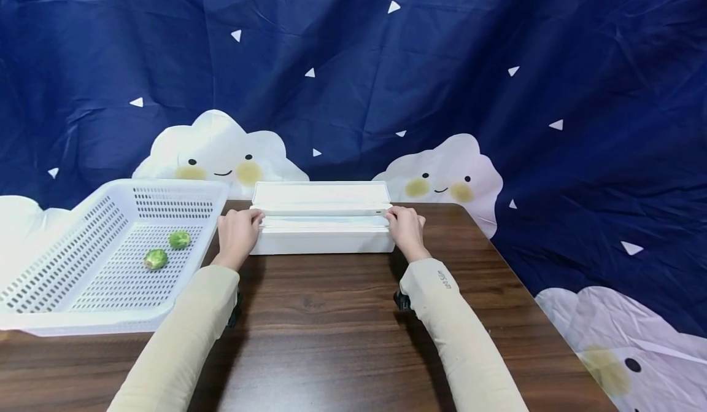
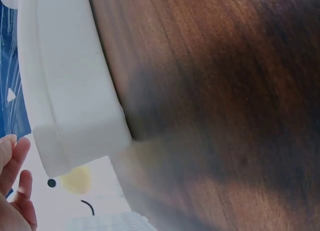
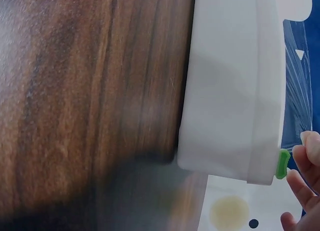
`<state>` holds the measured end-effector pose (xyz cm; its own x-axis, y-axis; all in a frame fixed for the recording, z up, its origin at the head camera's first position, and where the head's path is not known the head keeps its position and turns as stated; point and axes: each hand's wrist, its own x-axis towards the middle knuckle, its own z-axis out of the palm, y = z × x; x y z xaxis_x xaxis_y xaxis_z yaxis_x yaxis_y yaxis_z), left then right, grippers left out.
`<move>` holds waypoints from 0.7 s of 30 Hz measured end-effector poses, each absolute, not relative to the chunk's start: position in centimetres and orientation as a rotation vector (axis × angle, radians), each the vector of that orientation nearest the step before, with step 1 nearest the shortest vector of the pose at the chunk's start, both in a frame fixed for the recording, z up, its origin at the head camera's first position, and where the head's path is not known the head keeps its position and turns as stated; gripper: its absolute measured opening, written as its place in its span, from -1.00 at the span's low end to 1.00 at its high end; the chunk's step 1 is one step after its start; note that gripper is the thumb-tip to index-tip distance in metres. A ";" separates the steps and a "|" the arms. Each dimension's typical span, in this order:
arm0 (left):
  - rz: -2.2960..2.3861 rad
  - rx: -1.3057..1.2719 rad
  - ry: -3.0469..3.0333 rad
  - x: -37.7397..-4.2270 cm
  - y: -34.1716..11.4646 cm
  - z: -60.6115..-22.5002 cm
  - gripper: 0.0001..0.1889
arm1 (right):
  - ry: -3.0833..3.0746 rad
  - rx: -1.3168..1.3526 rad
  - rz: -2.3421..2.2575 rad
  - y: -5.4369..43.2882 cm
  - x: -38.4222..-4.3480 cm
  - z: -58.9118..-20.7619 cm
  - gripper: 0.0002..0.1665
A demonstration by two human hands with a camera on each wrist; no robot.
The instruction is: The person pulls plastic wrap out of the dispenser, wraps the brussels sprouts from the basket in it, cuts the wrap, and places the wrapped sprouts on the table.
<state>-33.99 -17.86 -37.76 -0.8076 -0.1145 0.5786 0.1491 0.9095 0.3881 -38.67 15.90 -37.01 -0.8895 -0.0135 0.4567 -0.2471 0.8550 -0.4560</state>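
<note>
A long white cling film dispenser (image 1: 323,244) lies across the far part of the table, its lid (image 1: 321,191) raised at the back. Clear cling film (image 3: 298,98) stretches up from it, wrinkled, in the right wrist view. At the left end my left hand (image 1: 237,235) pinches one corner of the film between thumb and forefinger. My right hand (image 1: 407,232) pinches the other corner at the right end. A green slider (image 3: 282,164) sits on the dispenser's edge just by the right fingers.
To the left stands a white perforated basket (image 1: 83,321) with two Brussels sprouts (image 1: 156,259) inside. The dark wooden table (image 1: 326,332) ends just behind the dispenser, where a blue curtain with cloud prints (image 1: 342,105) hangs.
</note>
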 end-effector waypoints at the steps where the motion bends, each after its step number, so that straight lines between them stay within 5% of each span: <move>1: -0.566 -0.027 -2.443 -34.0 -17.9 -37.7 -0.83 | -2.589 0.192 0.714 15.9 -38.7 -36.9 -0.85; 21: -0.642 -0.005 -2.446 -33.8 -18.2 -35.3 -0.82 | -2.519 0.266 0.720 16.2 -38.2 -34.9 -0.82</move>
<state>-33.81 -18.20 -35.33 -0.8180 -0.1429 0.5571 0.1493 0.8827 0.4456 -38.20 16.23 -34.92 -0.8545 -0.0481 0.5173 -0.3142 0.8407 -0.4409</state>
